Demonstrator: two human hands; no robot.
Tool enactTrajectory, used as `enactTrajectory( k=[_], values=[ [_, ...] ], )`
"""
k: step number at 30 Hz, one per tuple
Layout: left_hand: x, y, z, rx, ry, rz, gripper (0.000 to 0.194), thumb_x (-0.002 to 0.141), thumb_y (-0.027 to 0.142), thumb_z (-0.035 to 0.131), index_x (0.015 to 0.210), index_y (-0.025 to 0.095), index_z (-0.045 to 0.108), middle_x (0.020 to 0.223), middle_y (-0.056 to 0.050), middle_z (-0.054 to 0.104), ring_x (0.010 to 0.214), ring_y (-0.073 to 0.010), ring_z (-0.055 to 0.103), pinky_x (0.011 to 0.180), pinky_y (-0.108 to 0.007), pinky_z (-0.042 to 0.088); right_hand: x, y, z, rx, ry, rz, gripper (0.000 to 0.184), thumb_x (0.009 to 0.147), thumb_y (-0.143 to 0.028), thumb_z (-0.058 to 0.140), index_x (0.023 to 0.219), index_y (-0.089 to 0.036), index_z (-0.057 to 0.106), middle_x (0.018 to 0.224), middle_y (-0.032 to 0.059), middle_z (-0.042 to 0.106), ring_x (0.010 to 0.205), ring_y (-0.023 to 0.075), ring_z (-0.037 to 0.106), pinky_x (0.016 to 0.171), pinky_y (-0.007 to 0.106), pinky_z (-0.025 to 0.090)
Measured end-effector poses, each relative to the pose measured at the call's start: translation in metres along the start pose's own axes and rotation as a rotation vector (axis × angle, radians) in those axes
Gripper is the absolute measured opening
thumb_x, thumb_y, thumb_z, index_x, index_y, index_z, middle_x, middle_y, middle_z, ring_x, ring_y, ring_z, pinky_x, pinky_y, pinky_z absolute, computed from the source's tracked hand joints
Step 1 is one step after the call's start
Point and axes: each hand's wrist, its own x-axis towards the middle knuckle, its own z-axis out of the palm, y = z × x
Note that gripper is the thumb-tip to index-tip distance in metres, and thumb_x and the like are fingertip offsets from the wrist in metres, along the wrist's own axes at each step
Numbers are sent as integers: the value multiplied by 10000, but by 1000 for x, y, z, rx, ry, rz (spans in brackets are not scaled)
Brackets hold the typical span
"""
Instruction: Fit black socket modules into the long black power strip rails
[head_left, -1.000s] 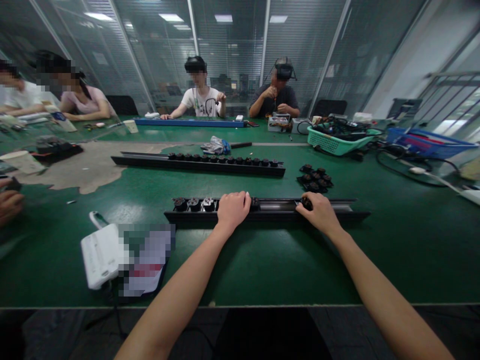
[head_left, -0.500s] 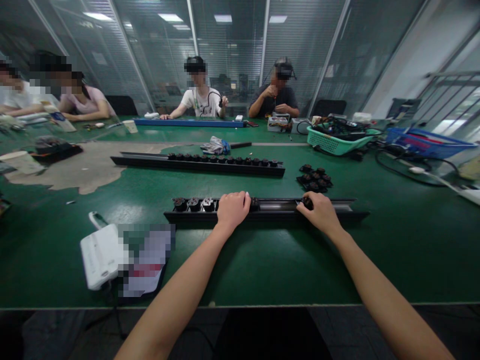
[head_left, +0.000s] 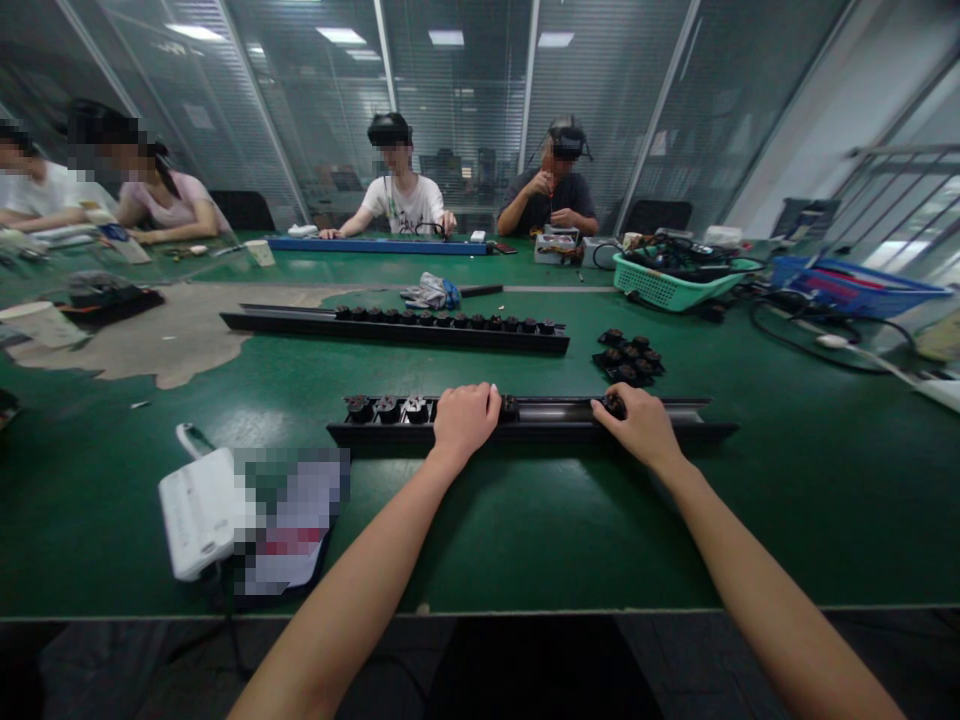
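Observation:
A long black metal channel lies across the green table in front of me. Several black socket modules sit in its left part, and one more shows just right of my left hand. That hand is closed over the channel's middle, its fingers curled down; what lies under the palm is hidden. Farther right, my right hand grips a black socket module between thumb and fingers, at the channel. The bare inside of the channel shows between my hands. Beyond it, a pile of loose socket modules lies on the table.
A second black channel filled with a row of modules lies farther back. At left are a white device and a phone-like slab. Gloves, a green basket and a blue basket stand beyond. Several people sit across the table.
Both my hands hold nearly the same positions on the channel. Across the table, the person in the white shirt has lowered a raised hand with a dark cable.

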Motion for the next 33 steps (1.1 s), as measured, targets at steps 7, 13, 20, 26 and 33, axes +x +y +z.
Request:
enactTrajectory(
  k=[7, 13, 20, 26, 33],
  values=[
    [0, 0, 0, -1, 4, 7, 474, 1021, 358, 258, 880, 162, 666, 879, -104, 724, 804, -225, 663, 744, -333, 407, 1, 1, 1, 35, 19, 24, 270, 860, -464, 528, 899, -200, 573, 833, 71, 635, 795, 229, 574, 759, 348, 420],
    [0, 0, 1, 9, 11, 5, 470, 1019, 357, 261, 882, 164, 667, 889, -107, 724, 815, -232, 666, 749, -339, 406, 0, 1, 0, 22, 41, 39, 266, 854, -450, 536, 905, -193, 580, 837, 78, 627, 793, 232, 571, 749, 348, 418],
    [0, 0, 1, 8, 12, 4, 476, 1019, 361, 255, 878, 165, 666, 879, -104, 722, 814, -237, 667, 749, -344, 409, 0, 2, -1, 27, 49, 41, 253, 851, -437, 536, 902, -193, 582, 831, 76, 624, 787, 231, 566, 749, 350, 418],
    [0, 0, -1, -8, -19, -13, 479, 1019, 376, 251, 900, 165, 664, 911, -114, 725, 853, -225, 665, 785, -333, 414, 0, 1, -2, 32, 51, 53, 259, 847, -445, 535, 899, -196, 583, 826, 71, 620, 787, 232, 560, 754, 359, 413],
    [0, -1, 1, -20, 1, 2, 477, 1020, 371, 253, 883, 166, 661, 898, -107, 722, 830, -230, 665, 774, -337, 413, 0, 0, -3, 49, 49, 70, 254, 842, -447, 527, 878, -201, 581, 813, 70, 616, 776, 228, 555, 747, 356, 413]
  ],
)
